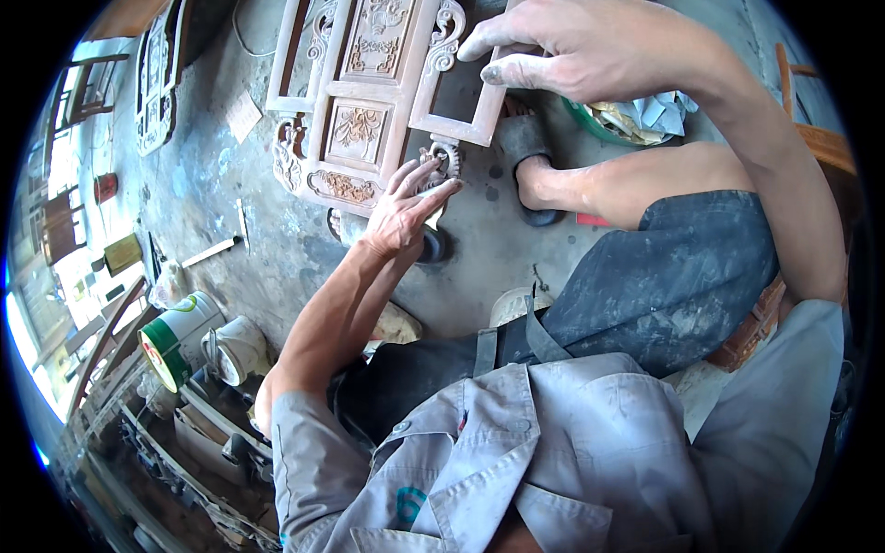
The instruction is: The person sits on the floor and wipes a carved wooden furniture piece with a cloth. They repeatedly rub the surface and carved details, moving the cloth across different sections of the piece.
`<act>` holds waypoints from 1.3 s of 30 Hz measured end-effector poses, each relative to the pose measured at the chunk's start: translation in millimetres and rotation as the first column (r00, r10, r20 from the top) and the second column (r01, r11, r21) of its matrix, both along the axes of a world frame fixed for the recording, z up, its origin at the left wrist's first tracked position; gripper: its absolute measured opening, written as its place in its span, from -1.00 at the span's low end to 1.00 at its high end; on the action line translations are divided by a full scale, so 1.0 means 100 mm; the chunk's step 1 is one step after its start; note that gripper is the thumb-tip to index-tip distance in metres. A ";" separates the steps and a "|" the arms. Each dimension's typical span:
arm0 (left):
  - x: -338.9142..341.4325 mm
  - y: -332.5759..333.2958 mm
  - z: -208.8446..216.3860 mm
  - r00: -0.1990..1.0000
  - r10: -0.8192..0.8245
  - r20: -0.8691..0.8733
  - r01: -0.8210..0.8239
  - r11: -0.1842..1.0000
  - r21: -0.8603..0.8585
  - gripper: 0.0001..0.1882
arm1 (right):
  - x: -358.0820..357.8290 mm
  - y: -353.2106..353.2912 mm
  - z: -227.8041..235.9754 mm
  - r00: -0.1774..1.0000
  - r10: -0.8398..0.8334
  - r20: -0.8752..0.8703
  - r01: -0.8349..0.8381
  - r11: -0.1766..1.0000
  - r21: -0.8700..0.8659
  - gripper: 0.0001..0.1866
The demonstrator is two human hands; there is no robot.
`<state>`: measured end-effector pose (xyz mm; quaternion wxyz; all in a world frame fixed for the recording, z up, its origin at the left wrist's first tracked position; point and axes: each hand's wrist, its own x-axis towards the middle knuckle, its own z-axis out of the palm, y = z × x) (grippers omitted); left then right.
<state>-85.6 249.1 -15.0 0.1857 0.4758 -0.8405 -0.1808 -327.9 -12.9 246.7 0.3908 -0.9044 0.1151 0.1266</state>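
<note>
Dusty concrete floor (230, 230) carries a stiff, fragile-looking carved wooden panel (364, 101), left hand (406, 207) flat on its scrollwork, right hand (572, 46) pinching the sturdier frame rail, hands apart.

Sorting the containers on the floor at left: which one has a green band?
The large tin can lying on its side; the small white pot beside it is plain.

Carved wooden panel (369, 101) lies on the concrete floor (221, 166) before me; my left hand (406, 212) at its near edge, my right hand (590, 46) on its right frame; paint can (180, 336) far left.
</note>
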 end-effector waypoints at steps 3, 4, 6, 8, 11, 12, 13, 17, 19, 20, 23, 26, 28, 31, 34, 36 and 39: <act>0.10 0.08 0.07 1.000 0.022 -0.009 -0.021 0.998 0.064 -0.16 | -0.04 0.00 0.01 1.000 -0.021 -0.021 0.022 0.999 0.048 -0.68; 0.13 0.15 0.13 0.998 0.059 0.017 -0.061 0.993 0.099 -0.10 | -0.03 0.01 0.02 0.999 -0.026 -0.024 0.027 0.997 0.067 -0.69; 0.03 0.07 0.08 0.999 0.053 0.009 -0.054 0.998 0.022 -0.15 | -0.04 -0.03 0.01 0.997 -0.064 0.031 0.063 0.997 0.035 -0.69; -0.15 -0.07 0.13 0.997 0.032 0.065 -0.031 0.999 -0.017 -0.40 | 0.02 0.00 0.22 0.999 -0.047 -0.017 0.048 0.997 0.057 -0.70; -0.21 -0.15 0.06 0.998 -0.007 0.069 0.013 0.997 -0.079 -0.44 | -0.01 0.07 0.25 1.000 -0.011 -0.013 0.012 0.997 0.081 -0.69; -0.23 -0.22 0.01 0.996 -0.020 0.085 0.029 0.994 -0.109 -0.45 | -0.01 0.08 0.24 0.999 -0.029 -0.036 0.031 0.997 0.071 -0.69; -0.10 -0.13 0.06 0.983 -0.010 0.181 0.020 0.999 -0.050 -0.44 | 0.10 0.11 0.17 1.000 -0.012 -0.020 0.014 0.996 0.083 -0.68; -0.04 -0.03 0.13 0.982 -0.129 0.138 0.132 0.991 -0.007 -0.41 | 0.01 0.16 0.39 0.999 -0.044 -0.029 0.046 0.997 0.055 -0.66; -0.01 0.09 0.10 0.978 -0.180 0.109 0.191 0.977 -0.100 -0.36 | -0.09 0.17 0.40 0.997 -0.068 -0.033 0.069 0.997 0.034 -0.64; 0.04 0.14 0.13 0.977 -0.150 0.149 0.158 0.987 -0.037 -0.33 | -0.06 0.13 0.37 0.998 -0.056 -0.030 0.058 0.997 0.060 -0.64; 0.05 0.03 0.13 0.956 -0.152 0.252 0.155 0.988 0.008 -0.25 | 0.01 0.12 0.34 0.999 -0.040 -0.018 0.041 0.998 0.054 -0.63; 0.11 0.18 0.08 0.969 -0.134 0.206 0.140 0.990 -0.012 -0.20 | 0.03 0.10 0.17 0.998 -0.052 -0.029 0.055 0.994 0.091 -0.63; 0.18 0.34 0.14 0.980 -0.108 0.165 0.107 0.994 0.019 -0.33 | -0.03 0.09 0.31 1.000 -0.028 -0.007 0.028 0.995 0.096 -0.64; 0.16 0.32 0.18 0.970 -0.065 0.232 0.065 0.998 0.008 -0.09 | 0.01 0.12 0.32 0.999 -0.029 0.030 0.027 0.997 0.070 -0.64; -0.04 0.15 0.13 0.975 -0.050 0.215 0.046 0.999 0.022 -0.02 | 0.02 0.08 0.15 0.998 -0.042 -0.057 0.049 0.990 0.131 -0.64; -0.02 0.41 0.04 0.988 0.064 0.140 -0.062 0.998 -0.018 -0.10 | -0.05 0.05 0.09 0.998 -0.041 -0.051 0.043 0.998 0.037 -0.61; -0.08 0.66 0.04 0.969 0.238 0.068 -0.235 0.971 -0.045 -0.20 | -0.12 0.01 0.07 0.987 -0.106 -0.119 0.101 0.994 -0.049 -0.57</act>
